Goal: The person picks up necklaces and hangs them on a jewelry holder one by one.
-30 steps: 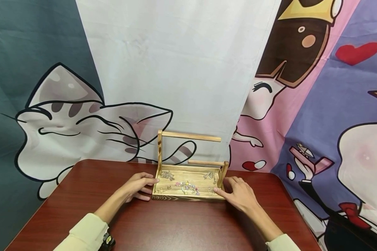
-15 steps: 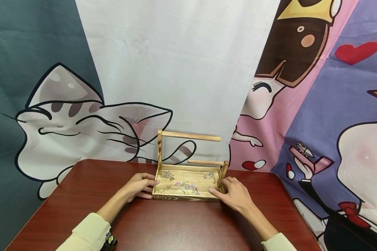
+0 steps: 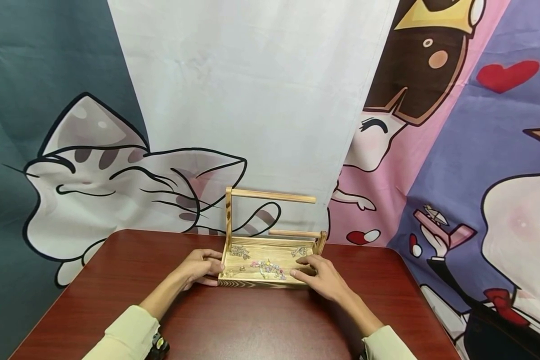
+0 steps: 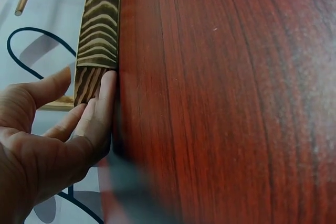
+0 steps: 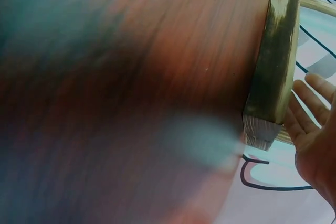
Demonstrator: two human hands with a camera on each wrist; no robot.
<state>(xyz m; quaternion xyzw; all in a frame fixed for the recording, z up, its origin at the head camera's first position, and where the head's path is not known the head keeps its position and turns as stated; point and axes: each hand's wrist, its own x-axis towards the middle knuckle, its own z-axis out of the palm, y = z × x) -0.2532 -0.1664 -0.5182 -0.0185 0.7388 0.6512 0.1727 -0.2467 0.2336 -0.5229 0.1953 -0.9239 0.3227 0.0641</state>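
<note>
A wooden jewelry stand (image 3: 270,283), a shallow tray with two uprights bearing horizontal bars, sits on the table in the head view. Chain jewelry (image 3: 240,251) lies in its back left corner, and another chain (image 3: 299,251) at the back right. Colorful beaded jewelry (image 3: 268,269) is spread in the middle, with small pieces (image 3: 234,271) at the front left. My left hand (image 3: 200,267) touches the tray's left end, fingers along the outside and thumb over the rim. Over the tray's right part, my right hand (image 3: 321,277) reaches in with thumb and fingers apart.
The reddish-brown table (image 3: 252,325) extends in front of the stand and to both sides. Directly behind it hangs a cloth backdrop (image 3: 261,100) with cartoon figures. The taller bar (image 3: 274,195) rises above the tray's back, and a lower bar (image 3: 294,233) is at right.
My right hand has moved left from the tray's right end to over its inside. The left thumb has shifted slightly down along the left rim. The stand and jewelry have stayed in place.
</note>
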